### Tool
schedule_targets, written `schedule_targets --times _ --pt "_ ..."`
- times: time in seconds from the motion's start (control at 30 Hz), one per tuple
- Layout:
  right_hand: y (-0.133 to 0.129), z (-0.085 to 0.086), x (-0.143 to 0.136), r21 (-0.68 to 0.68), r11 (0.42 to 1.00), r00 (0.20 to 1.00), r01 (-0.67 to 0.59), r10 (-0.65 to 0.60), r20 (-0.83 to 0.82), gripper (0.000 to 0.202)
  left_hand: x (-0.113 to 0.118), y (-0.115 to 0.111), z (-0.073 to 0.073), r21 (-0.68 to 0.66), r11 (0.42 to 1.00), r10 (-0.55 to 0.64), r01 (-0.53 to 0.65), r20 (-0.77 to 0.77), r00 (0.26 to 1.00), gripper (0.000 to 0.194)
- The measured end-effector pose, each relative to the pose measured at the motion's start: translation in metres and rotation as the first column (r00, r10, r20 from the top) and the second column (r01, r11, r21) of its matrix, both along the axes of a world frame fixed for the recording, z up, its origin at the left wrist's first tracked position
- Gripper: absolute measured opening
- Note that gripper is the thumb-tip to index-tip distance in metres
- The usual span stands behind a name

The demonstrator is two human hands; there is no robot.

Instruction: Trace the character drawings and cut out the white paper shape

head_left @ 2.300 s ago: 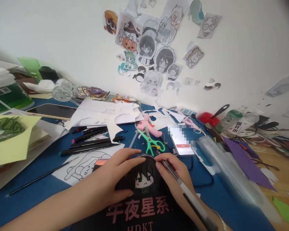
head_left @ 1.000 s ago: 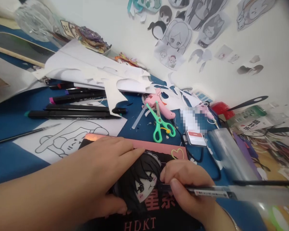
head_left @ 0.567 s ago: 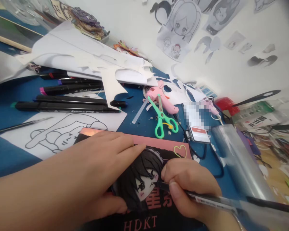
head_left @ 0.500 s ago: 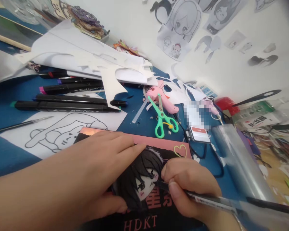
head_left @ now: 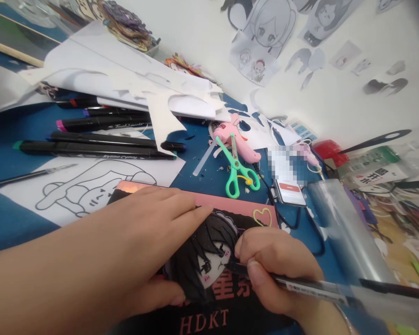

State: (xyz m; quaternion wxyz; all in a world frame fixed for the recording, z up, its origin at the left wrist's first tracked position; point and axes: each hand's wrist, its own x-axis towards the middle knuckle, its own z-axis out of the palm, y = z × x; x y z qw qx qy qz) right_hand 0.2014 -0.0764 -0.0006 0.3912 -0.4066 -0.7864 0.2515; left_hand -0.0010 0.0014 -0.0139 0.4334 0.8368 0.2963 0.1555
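A flat cartoon head cutout (head_left: 209, 251) with black hair and a pale face rests tilted on a black and pink printed board or box (head_left: 204, 321). My left hand (head_left: 139, 232) lies over its left side, thumb by the lower edge and fingers along the top, holding it. A slim dark pen with a printed barrel (head_left: 310, 286) is pinched in my right hand (head_left: 279, 265). The pen's tip is at the face, beside the small drawn mouth. Eyes and pink cheek marks show on the face. My left palm hides part of the hair.
Green scissors (head_left: 235, 172) lie against a pink glue gun (head_left: 235, 135) beyond the board. Several black markers (head_left: 97, 150) and a line drawing (head_left: 101, 186) are at left. A phone (head_left: 289, 191) and a clear plastic roll (head_left: 349, 232) stand right, with cut paper (head_left: 125, 79) behind.
The pen tip has shifted slightly at the mouth, where a longer curved line now shows. My left hand keeps its place on the cutout. The whole view has moved a little.
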Motion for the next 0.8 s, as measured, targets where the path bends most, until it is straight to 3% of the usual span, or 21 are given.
schedule_targets --times 0.23,0.4,0.57,0.8 --pt "0.000 0.000 -0.001 0.008 1.000 1.000 0.003 -0.003 0.017 0.023 0.002 0.001 0.002 0.024 0.999 -0.031 0.031 -0.004 1.000 0.053" --pt "0.000 0.001 -0.001 0.020 1.000 1.000 0.013 -0.014 0.016 0.022 -0.001 0.000 -0.005 0.015 1.000 -0.022 0.023 -0.026 0.999 0.056" --pt "-0.001 0.002 0.001 0.044 0.997 0.996 -0.056 0.053 0.069 0.021 -0.006 -0.001 -0.014 0.002 1.000 -0.003 0.003 0.017 1.000 0.056" --pt "-0.001 0.000 0.001 0.041 0.997 0.997 -0.059 0.057 0.056 0.022 -0.004 -0.001 -0.012 0.010 1.000 -0.008 0.008 0.012 1.000 0.054"
